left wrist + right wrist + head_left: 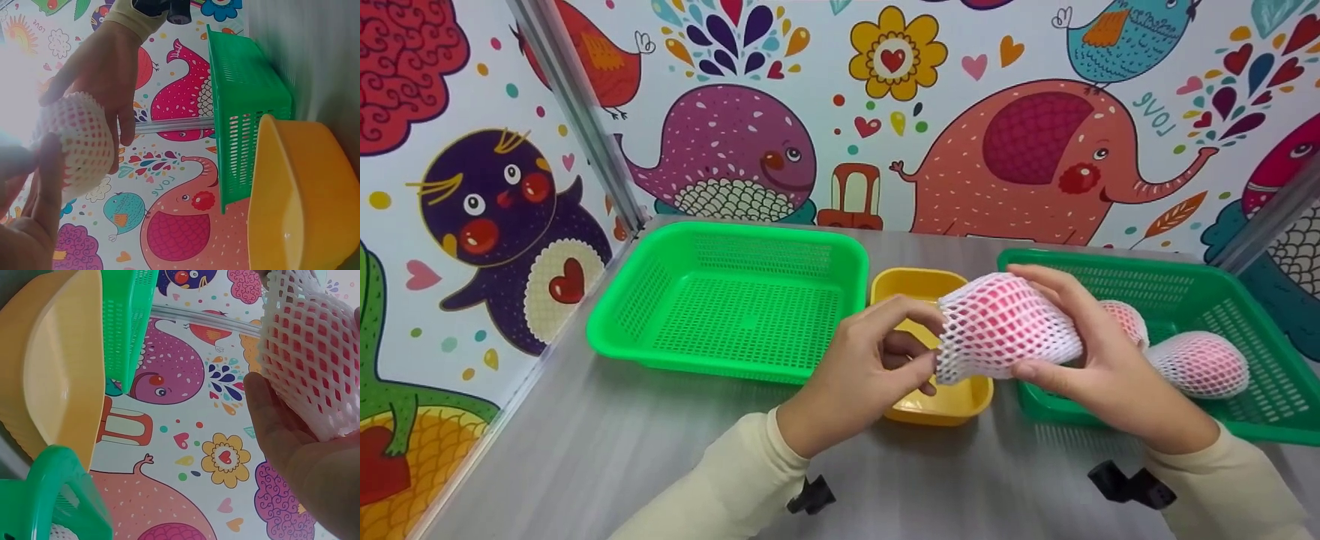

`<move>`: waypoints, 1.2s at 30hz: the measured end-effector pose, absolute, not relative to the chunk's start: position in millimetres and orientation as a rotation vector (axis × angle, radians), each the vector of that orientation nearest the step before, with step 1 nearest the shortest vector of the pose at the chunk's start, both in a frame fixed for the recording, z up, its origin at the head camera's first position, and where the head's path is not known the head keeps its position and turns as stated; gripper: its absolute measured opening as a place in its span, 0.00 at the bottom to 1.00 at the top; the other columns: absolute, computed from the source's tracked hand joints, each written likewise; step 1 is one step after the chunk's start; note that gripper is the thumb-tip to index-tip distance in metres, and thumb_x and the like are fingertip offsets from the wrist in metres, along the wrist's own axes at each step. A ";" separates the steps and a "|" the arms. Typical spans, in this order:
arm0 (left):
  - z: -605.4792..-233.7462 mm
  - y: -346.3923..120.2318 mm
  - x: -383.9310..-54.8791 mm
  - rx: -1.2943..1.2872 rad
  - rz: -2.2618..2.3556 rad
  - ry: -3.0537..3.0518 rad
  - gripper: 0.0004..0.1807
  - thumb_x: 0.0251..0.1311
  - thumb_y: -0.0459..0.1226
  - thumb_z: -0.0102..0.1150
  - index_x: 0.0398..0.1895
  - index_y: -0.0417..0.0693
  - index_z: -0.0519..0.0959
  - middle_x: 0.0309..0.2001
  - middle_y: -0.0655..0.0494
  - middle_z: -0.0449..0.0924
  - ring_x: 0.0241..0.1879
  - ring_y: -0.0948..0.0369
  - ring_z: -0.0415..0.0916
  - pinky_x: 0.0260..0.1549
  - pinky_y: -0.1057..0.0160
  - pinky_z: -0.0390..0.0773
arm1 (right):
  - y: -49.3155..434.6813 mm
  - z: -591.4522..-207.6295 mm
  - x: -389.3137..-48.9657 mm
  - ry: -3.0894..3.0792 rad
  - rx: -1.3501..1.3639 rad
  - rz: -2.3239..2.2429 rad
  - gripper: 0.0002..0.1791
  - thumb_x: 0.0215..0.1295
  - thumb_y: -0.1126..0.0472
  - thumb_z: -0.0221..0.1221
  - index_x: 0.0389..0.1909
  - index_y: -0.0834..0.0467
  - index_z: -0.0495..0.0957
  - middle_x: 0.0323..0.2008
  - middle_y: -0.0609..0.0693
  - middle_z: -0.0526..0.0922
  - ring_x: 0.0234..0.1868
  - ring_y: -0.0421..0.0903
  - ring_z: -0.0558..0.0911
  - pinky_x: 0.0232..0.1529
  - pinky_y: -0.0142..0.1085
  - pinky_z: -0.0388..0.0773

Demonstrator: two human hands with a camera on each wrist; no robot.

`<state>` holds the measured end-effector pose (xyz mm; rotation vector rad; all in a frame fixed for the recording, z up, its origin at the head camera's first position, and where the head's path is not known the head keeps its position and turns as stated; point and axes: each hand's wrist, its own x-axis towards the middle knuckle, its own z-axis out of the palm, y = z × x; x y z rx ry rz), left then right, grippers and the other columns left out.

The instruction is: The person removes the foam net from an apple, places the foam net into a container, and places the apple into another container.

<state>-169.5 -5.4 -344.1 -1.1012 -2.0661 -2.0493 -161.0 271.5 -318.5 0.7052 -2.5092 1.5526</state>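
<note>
My right hand [1099,352] holds a round pink thing in a white foam net [1005,326] above the yellow bin [941,405], fingers over the top and thumb beneath. The pink colour shows through the mesh; the thing itself is mostly hidden. At the net's loose left end, my left hand [877,367] pinches the edge between thumb and curled fingers. In the left wrist view, the left fingers [48,185] lie against the net. Two more net-wrapped pink things [1204,365] lie in the dark green basket [1110,262] on the right.
A bright green basket [727,367] with a slotted floor stands at the left, beside the yellow bin. All three containers sit on a grey table [675,427] before walls printed with cartoon animals. A metal corner post [585,120] rises behind the left basket.
</note>
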 end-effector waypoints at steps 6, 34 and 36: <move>-345.0 -3.4 -169.3 -1.032 -2.058 -2.050 0.21 0.66 0.23 0.67 0.58 0.49 0.80 0.55 0.54 0.78 0.35 0.55 0.89 0.38 0.53 0.91 | 268.7 -319.0 -158.0 -2.494 0.710 1.564 0.52 0.61 0.71 0.76 0.82 0.44 0.64 0.73 0.46 0.71 0.68 0.55 0.72 0.49 0.42 0.88; -347.7 -2.8 -174.5 -1.114 -1.752 -2.337 0.42 0.61 0.33 0.80 0.77 0.54 0.69 0.67 0.56 0.71 0.50 0.66 0.84 0.46 0.66 0.87 | 254.4 -324.1 -157.0 -2.604 0.780 1.487 0.50 0.67 0.63 0.74 0.84 0.40 0.59 0.79 0.50 0.61 0.72 0.54 0.65 0.56 0.35 0.84; -348.8 -3.4 -174.4 -1.110 -1.742 -2.346 0.43 0.60 0.33 0.80 0.77 0.53 0.69 0.67 0.56 0.71 0.50 0.66 0.85 0.45 0.66 0.87 | 252.5 -325.0 -157.0 -2.631 0.814 1.475 0.49 0.70 0.62 0.72 0.85 0.40 0.57 0.80 0.51 0.60 0.73 0.55 0.65 0.56 0.35 0.83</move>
